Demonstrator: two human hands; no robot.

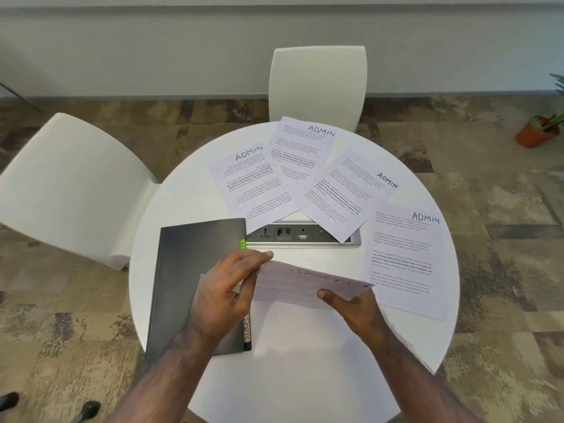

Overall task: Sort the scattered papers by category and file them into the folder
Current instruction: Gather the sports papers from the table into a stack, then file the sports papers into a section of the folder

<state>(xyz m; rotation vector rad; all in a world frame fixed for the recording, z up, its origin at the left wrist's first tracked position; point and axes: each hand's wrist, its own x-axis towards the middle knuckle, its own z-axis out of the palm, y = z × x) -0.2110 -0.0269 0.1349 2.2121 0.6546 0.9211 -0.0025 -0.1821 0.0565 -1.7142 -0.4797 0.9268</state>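
A sheet marked SPORTS [305,283] is held flat above the round white table [293,361]. My left hand [227,290] pinches its left edge, fingers on top. My right hand [355,306] grips its near right corner, thumb on the paper. A closed dark grey folder [183,270] lies at the left, partly under my left hand, with a green tab and paper edges showing along its right side. Several sheets marked ADMIN lie spread over the far and right parts of the table: one [256,184], one [300,154], one [351,193] and one [406,257].
A silver socket panel [302,236] is sunk into the table's middle, partly covered by ADMIN sheets. White chairs stand at the left [67,184] and at the far side [317,83]. A potted plant [537,132] sits on the carpet at right.
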